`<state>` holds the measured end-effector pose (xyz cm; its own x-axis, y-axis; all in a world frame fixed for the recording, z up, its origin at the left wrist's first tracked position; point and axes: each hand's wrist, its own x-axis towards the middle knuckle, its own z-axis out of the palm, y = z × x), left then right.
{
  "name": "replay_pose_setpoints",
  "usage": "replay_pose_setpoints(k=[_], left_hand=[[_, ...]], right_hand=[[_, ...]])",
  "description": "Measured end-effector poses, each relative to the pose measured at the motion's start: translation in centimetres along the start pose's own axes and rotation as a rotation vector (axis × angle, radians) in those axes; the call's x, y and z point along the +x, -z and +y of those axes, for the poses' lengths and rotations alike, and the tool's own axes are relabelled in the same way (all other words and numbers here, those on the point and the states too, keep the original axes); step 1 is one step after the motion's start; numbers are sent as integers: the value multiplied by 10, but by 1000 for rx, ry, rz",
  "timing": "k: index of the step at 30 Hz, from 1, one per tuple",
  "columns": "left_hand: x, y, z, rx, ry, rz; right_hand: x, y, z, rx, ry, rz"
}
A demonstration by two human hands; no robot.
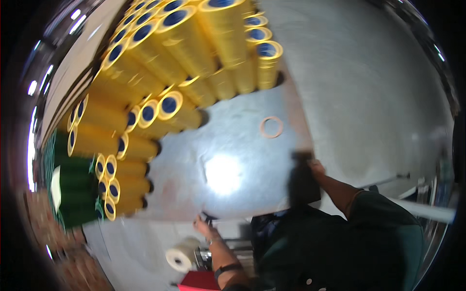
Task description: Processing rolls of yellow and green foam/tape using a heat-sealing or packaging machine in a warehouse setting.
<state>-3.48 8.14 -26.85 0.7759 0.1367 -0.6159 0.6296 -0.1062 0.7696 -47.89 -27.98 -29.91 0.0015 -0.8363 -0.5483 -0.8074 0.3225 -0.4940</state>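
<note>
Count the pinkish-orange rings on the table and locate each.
1: the thin, pinkish-orange ring lies flat on the grey, smooth table, toward its right side. Others may be hidden behind the yellow cylindrical rolls.

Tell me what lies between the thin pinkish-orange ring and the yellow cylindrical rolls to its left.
Nothing but bare, shiny grey tabletop lies between the ring and those rolls, as the head view shows.

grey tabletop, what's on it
Stacked yellow rolls lie along the far and left sides of the grey tabletop; a thin tan ring lies toward the right edge. The rolls cover the surface beneath them; that part can't be seen.
</note>
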Motion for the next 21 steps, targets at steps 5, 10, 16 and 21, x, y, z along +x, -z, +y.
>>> replay_pose_setpoints(k=[5, 10, 16, 21], left_hand=[[9, -77, -12, 238, -277, -314], [-64, -227, -28, 360, -191, -524], [-127, -320, -40, 456, -174, -737], [-155, -350, -62, 488, -149, -836]], right_hand=[[-26, 7, -31, 114, -85, 76], [-13, -5, -16, 3, -93, 111], [-12, 4, -20, 118, -123, 117], [-6, 23, -24, 79, -92, 9]])
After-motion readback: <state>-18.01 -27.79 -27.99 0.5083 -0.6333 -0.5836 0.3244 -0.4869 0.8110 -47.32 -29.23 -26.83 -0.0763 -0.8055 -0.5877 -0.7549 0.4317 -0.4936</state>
